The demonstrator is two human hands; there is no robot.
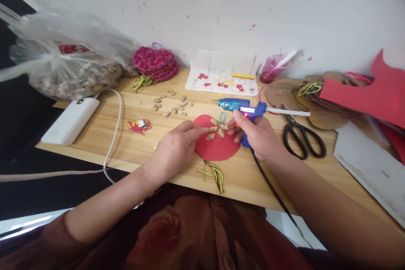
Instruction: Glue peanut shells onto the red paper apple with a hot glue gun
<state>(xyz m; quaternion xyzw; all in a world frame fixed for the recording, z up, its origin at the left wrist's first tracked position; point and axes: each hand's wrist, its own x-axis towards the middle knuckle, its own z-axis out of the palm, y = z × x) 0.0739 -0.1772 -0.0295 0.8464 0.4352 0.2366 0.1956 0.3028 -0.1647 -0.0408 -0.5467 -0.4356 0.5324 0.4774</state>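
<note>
A red paper disc lies on the table with several peanuts arranged like petals near its middle. My left hand is closed, its index fingertip at the left peanut of that ring; its thumb is hidden. My right hand is wrapped round the handle of a blue glue gun, which has a lit red light and a white glue stick in its back. The nozzle points left, above the disc. A teal loop shows at the disc's top edge, and a yellow-green tassel hangs from its bottom.
Loose peanuts lie left of the disc, near red paper scraps. Black-handled scissors rest at right. A white power bank, a peanut bag, purple discs and a paint cup stand around. The gun's black cord crosses the front edge.
</note>
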